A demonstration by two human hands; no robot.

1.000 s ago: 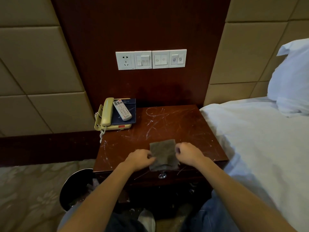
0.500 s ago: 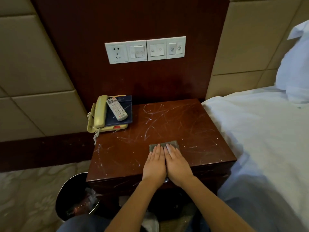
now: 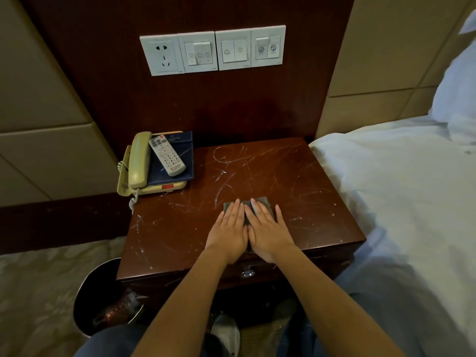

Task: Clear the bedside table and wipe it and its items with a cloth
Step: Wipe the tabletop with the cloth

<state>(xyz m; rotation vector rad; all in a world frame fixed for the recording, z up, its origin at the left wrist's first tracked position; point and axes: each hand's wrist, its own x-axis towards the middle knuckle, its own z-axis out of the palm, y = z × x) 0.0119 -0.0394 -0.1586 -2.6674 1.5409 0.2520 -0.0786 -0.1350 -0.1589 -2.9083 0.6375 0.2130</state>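
A folded grey cloth (image 3: 265, 202) lies near the front of the scratched dark-red bedside table (image 3: 180, 228). My left hand (image 3: 229, 230) and my right hand (image 3: 269, 231) lie side by side on it, fingers straight, pressing it flat; only its far edge shows. At the table's back left corner stands a cream telephone (image 3: 139, 163). A dark blue folder (image 3: 177, 163) lies on the phone, and a white remote control (image 3: 167, 155) lies on the folder.
A bed with white sheets (image 3: 399, 189) adjoins the table on the right, a pillow (image 3: 458, 94) at its head. A black waste bin (image 3: 103, 297) stands on the floor at the front left. A socket and switch panel (image 3: 212, 48) is on the wall behind.
A second ago both hands pinched the cloth's sides with curled fingers. They then flattened onto the folded cloth, side by side. The view has tilted down and moved closer.
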